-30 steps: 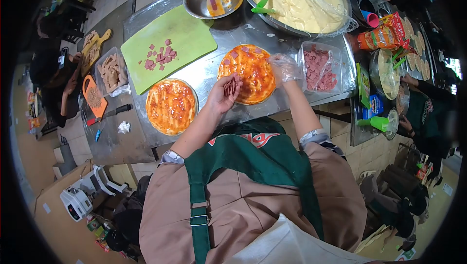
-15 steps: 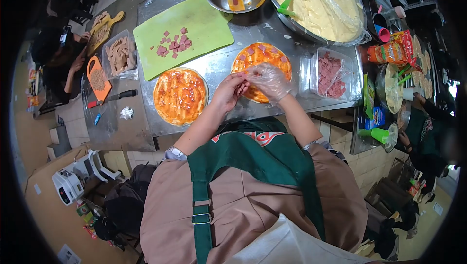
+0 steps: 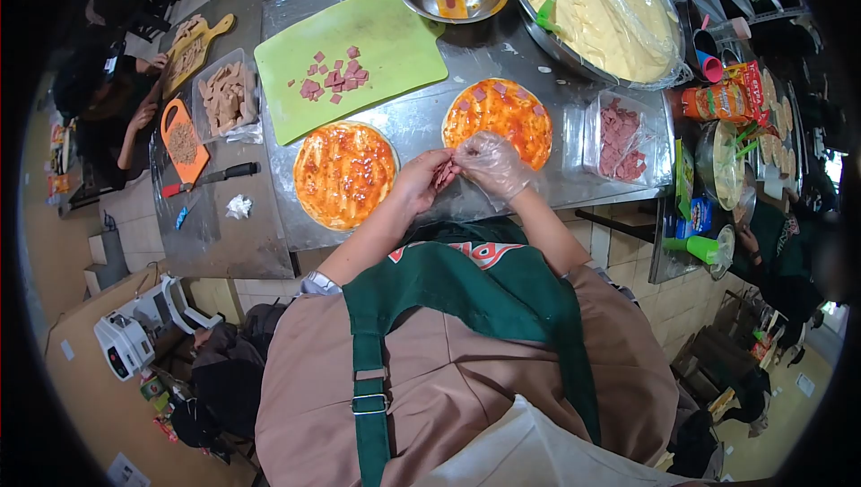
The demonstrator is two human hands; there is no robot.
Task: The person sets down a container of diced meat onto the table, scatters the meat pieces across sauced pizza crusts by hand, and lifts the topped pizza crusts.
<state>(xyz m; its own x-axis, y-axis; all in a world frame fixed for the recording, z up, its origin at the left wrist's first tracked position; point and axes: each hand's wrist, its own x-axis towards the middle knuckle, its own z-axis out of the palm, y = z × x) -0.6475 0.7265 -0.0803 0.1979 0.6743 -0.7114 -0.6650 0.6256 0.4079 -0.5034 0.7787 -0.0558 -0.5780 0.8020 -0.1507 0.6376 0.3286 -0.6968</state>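
My bare left hand (image 3: 425, 178) is cupped closed around small pink meat squares, partly visible between the fingers. Against its fingertips, my right hand (image 3: 493, 167) in a clear plastic glove is pinched; whatever lies between those fingers is too small to make out. Both hands are at the near edge of a sauce-covered pizza base (image 3: 500, 119), which has several meat squares along its far side. To the left lies a second sauced base (image 3: 345, 175) with no meat on it. Beyond it, more meat squares (image 3: 336, 79) are scattered on a green cutting mat (image 3: 408, 43).
A clear tub of diced meat (image 3: 619, 137) stands at right. Behind are a steel bowl with a spatula (image 3: 451, 3) and a big basin of pale batter (image 3: 601, 12). At left lie a knife (image 3: 211, 180) and an orange board (image 3: 182, 148). Other people work at both sides.
Both hands have drawn back slightly from the middle of the right-hand base toward its near edge, still together. The table's contents have shifted a little rightward in view.
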